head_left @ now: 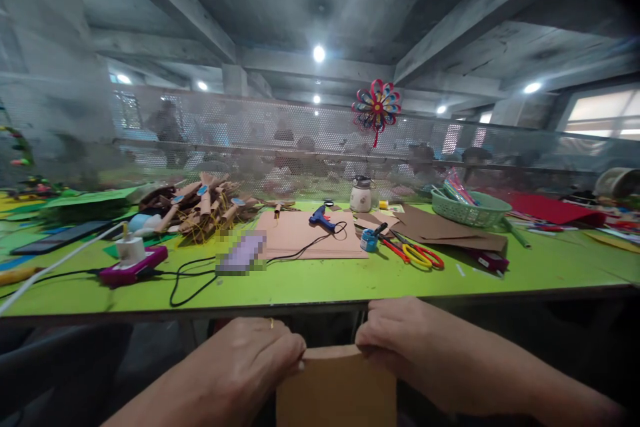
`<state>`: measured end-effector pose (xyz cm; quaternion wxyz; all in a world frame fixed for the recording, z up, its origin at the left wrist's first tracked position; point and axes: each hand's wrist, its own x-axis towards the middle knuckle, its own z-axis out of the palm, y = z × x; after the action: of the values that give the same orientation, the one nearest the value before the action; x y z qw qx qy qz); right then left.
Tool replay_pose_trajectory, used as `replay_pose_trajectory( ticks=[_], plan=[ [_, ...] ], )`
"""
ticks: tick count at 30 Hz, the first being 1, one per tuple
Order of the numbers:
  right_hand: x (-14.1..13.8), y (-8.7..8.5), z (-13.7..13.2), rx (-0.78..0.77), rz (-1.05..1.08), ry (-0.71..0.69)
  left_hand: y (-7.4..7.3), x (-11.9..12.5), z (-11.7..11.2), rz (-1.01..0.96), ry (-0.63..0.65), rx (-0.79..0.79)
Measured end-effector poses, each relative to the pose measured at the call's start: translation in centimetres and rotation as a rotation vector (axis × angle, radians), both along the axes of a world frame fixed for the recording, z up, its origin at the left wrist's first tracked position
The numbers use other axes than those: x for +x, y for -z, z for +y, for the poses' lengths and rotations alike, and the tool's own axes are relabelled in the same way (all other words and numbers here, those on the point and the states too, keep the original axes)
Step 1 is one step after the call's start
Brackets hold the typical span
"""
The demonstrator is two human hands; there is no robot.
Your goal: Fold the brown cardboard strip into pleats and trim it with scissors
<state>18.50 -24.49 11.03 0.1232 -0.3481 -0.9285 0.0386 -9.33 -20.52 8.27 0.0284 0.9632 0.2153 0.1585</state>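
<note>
A sheet of brown cardboard (336, 390) hangs below the table's front edge, between my two hands. My left hand (245, 363) is closed on its top left corner, a ring on one finger. At the top right corner, my right hand (400, 337) grips the same sheet with curled fingers. The sheet's lower part runs out of the picture. Beyond the hands, a blue glue gun (321, 218) rests on a stack of flat cardboard (295, 240), its black cord trailing left.
On the green table (310, 287) are a purple power strip (133, 267), a blue jar (369, 240), scissors (420, 256), a light jug (361, 197) and a green basket (470, 210). Rolled-cardboard pieces (205, 207) pile at left. A mesh partition (240, 140) stands behind, with a paper flower (377, 107).
</note>
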Motion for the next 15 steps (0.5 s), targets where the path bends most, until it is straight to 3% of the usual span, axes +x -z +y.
replay_pose_trajectory(
  ticks=[12,15],
  plan=[
    [-0.8,-0.4,-0.9,-0.02,0.006,0.045,-1.7,0.1,0.4,0.028,-0.018,-0.115],
    [-0.3,0.1,-0.3,-0.087,0.031,0.101,-1.7,1.0,0.8,0.01,-0.066,-0.134]
  ],
)
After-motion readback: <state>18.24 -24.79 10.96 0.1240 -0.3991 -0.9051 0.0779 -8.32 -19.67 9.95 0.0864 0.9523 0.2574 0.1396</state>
